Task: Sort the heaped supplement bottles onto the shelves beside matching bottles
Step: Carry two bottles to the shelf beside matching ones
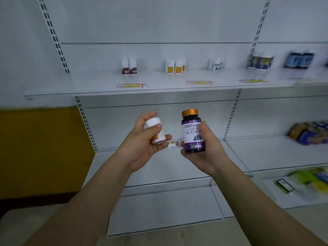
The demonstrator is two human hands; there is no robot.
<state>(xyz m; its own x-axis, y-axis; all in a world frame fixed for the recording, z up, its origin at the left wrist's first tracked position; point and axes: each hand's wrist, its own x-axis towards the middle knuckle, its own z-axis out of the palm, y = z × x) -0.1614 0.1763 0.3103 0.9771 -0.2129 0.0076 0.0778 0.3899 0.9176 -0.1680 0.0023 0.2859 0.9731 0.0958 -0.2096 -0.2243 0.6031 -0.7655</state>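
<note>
both hands [142, 142] raised, fingers [150, 129] seemingly curled

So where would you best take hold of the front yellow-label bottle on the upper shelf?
Probably round the white upper body of the yellow-label bottle, coming from the front: it stands upright at the front of its cluster, neighbours close on both sides, so a side approach looks blocked.

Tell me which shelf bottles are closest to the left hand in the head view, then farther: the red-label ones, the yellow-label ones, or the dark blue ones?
From the left hand:
1. Red-label bottles, upper shelf, just above the hand.
2. Yellow-label bottles, same shelf, farther to the right. Close call with the red ones.
3. Dark blue bottles, far right of that shelf, plainly farthest.
</note>
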